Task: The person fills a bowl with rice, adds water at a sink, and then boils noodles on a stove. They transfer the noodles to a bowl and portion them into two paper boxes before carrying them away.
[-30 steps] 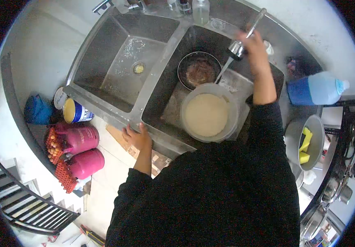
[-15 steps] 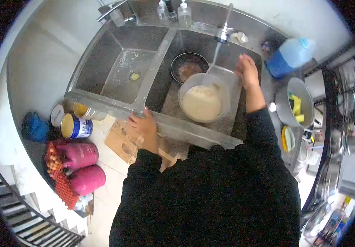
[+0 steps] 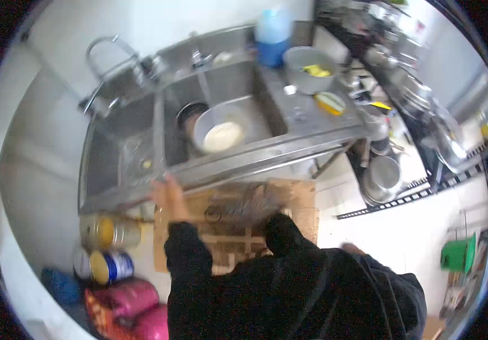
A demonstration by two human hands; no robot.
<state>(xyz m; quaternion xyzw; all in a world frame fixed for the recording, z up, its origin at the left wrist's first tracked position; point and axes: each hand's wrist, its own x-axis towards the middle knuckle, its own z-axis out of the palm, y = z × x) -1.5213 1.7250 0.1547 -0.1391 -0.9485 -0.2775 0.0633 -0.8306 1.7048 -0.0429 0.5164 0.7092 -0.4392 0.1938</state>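
Observation:
My left hand (image 3: 169, 197) rests against the front edge of the steel double sink (image 3: 238, 161), its fingers stretched out. Low in front of the sink, my right hand (image 3: 262, 201) is badly smeared by motion, over the cardboard on the floor; its fingers cannot be made out. In the right basin stands a translucent bowl (image 3: 201, 127) with a pale, whitish mass (image 3: 224, 137) in it. Water runs into it from a tap (image 3: 199, 59). A dark round pan (image 3: 190, 115) sits partly behind the bowl.
On the right counter are a blue-liquid jug (image 3: 272, 45), a grey tub (image 3: 306, 79) with yellow things inside and a yellow-and-white item (image 3: 330, 103). Cardboard (image 3: 295, 198) lies on the floor. Cans (image 3: 111, 266) and pink containers (image 3: 128, 297) stand at lower left; metal pots (image 3: 382, 178) at right.
My view has swung to the right, showing more counter and floor. My right hand has come away from beside the bowl, down in front of the sink. My left hand stays at the sink's edge.

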